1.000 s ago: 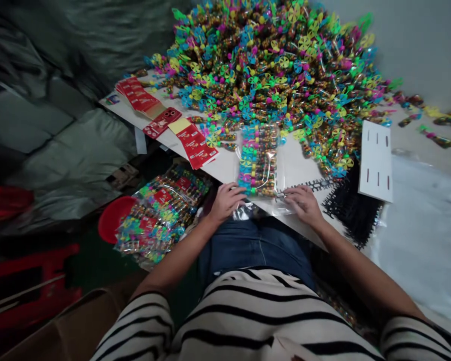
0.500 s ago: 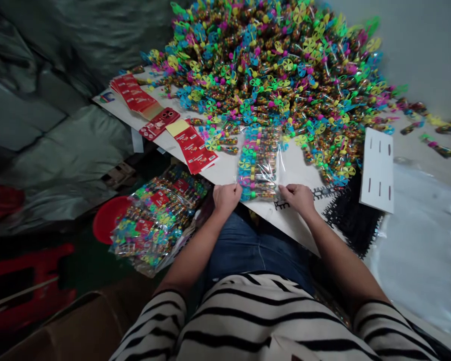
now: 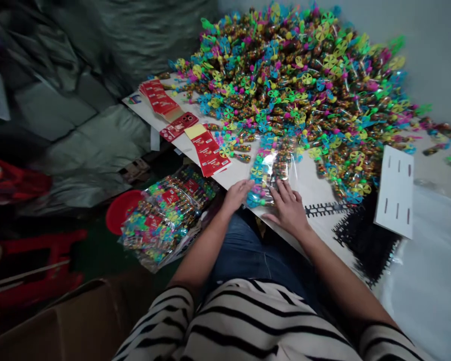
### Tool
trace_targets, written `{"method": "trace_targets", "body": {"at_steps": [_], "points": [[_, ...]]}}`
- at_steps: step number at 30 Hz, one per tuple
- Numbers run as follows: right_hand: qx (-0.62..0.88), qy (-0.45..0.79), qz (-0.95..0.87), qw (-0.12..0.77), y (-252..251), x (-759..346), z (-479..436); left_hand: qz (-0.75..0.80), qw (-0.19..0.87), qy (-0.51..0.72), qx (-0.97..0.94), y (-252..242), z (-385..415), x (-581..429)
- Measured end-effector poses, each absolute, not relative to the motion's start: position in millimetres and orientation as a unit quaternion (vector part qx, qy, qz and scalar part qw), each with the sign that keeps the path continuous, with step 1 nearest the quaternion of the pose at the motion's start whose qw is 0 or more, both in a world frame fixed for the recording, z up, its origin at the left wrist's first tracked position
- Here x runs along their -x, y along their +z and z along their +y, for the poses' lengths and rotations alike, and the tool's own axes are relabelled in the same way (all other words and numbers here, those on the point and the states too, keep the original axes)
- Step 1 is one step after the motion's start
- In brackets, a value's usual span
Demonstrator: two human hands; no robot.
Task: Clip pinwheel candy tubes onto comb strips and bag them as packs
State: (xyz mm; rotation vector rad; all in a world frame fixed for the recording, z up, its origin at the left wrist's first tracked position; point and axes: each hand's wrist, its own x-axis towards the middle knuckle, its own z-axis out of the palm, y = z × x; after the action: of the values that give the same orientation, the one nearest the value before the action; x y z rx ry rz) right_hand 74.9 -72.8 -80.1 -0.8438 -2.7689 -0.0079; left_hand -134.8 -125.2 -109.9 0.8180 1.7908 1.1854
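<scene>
A clear plastic bag (image 3: 263, 173) lies at the table's near edge, packed with a row of small candy-filled tubes with coloured pinwheel tops. My left hand (image 3: 236, 197) is at the bag's lower left edge, its fingers closed together on the plastic. My right hand (image 3: 291, 209) lies on the bag's lower right part, palm down, fingers spread and the thumb out to the side. Behind the bag rises a big heap of the same pinwheel candy tubes (image 3: 296, 80). Red printed cards (image 3: 209, 153) lie fanned left of the bag.
A red phone (image 3: 178, 126) and more red cards (image 3: 158, 98) lie at the table's left edge. To the right are a black toothed strip (image 3: 323, 208), a white slotted board (image 3: 394, 190) and clear plastic sheets (image 3: 432, 260). Filled bags (image 3: 169, 215) are piled low left beside a red basin (image 3: 116, 213).
My right hand has let go of the bag's lower right corner and now lies spread on top of it. My left hand stays at the left edge. The view has shifted left.
</scene>
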Motion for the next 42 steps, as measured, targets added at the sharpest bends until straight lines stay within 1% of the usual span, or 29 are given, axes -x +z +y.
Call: {"method": "trace_targets", "body": {"at_steps": [2, 3, 7, 10, 13, 15, 16, 18, 20, 23, 25, 26, 28, 29, 30, 32, 33, 34, 35, 36, 38, 39, 40, 42], "points": [[0.303, -0.014, -0.946, 0.112, -89, -68, -76, 0.682, 0.434, 0.487, -0.332, -110, -128, 132], [0.309, -0.017, -0.944, 0.112, -92, -66, -76, 0.678, 0.427, 0.493, -0.34, -111, -130, 131], [0.311, -0.022, -0.943, 0.117, -96, -68, -74, 0.716, 0.347, 0.49, -0.356, -118, -133, 129], [0.317, -0.03, -0.941, 0.115, -92, -68, -74, 0.756, 0.3, 0.437, -0.384, -117, -127, 128], [0.321, -0.042, -0.941, 0.104, -86, -66, -75, 0.796, 0.227, 0.373, -0.419, -111, -120, 126], [0.322, -0.047, -0.941, 0.095, -83, -62, -76, 0.81, 0.204, 0.352, -0.423, -108, -115, 125], [0.321, -0.047, -0.941, 0.093, -81, -58, -77, 0.811, 0.212, 0.352, -0.416, -107, -113, 124], [0.319, -0.043, -0.942, 0.096, -81, -50, -80, 0.801, 0.267, 0.381, -0.377, -109, -107, 122], [0.321, -0.039, -0.94, 0.107, -83, -41, -82, 0.767, 0.352, 0.444, -0.301, -111, -100, 118], [0.34, -0.022, -0.93, 0.139, -83, -35, -80, 0.673, 0.474, 0.539, -0.179, -106, -91, 108], [0.351, 0.016, -0.918, 0.184, -77, -42, -71, 0.596, 0.548, 0.565, -0.157, -95, -86, 105], [0.363, 0.046, -0.904, 0.22, -71, -50, -65, 0.561, 0.578, 0.568, -0.169, -90, -85, 107], [0.42, 0.122, -0.84, 0.322, -56, -69, -52, 0.531, 0.587, 0.571, -0.216, -81, -82, 122], [0.461, 0.16, -0.784, 0.384, -48, -81, -46, 0.546, 0.559, 0.576, -0.241, -78, -80, 136], [0.503, 0.191, -0.712, 0.452, -40, -91, -41, 0.583, 0.507, 0.58, -0.258, -78, -78, 154], [0.553, 0.253, -0.549, 0.573, -29, -109, -38, 0.69, 0.361, 0.574, -0.254, -83, -74, 200], [0.557, 0.294, -0.475, 0.615, -27, -115, -39, 0.745, 0.287, 0.555, -0.234, -87, -72, 225], [0.554, 0.347, -0.412, 0.635, -28, -118, -43, 0.792, 0.228, 0.521, -0.223, -92, -70, 250], [0.551, 0.416, -0.359, 0.628, -32, -118, -49, 0.837, 0.182, 0.472, -0.209, -97, -67, 273], [0.551, 0.494, -0.32, 0.592, -38, -115, -56, 0.874, 0.155, 0.418, -0.195, -102, -64, 293], [0.556, 0.634, -0.261, 0.471, -55, -102, -73, 0.917, 0.116, 0.336, -0.18, -109, -55, 324], [0.556, 0.679, -0.238, 0.417, -64, -94, -80, 0.929, 0.107, 0.311, -0.169, -112, -50, 334], [0.555, 0.704, -0.221, 0.385, -73, -86, -86, 0.935, 0.1, 0.298, -0.162, -114, -44, 341], [0.557, 0.71, -0.207, 0.379, -87, -76, -93, 0.938, 0.092, 0.299, -0.151, -117, -32, 348]]}}
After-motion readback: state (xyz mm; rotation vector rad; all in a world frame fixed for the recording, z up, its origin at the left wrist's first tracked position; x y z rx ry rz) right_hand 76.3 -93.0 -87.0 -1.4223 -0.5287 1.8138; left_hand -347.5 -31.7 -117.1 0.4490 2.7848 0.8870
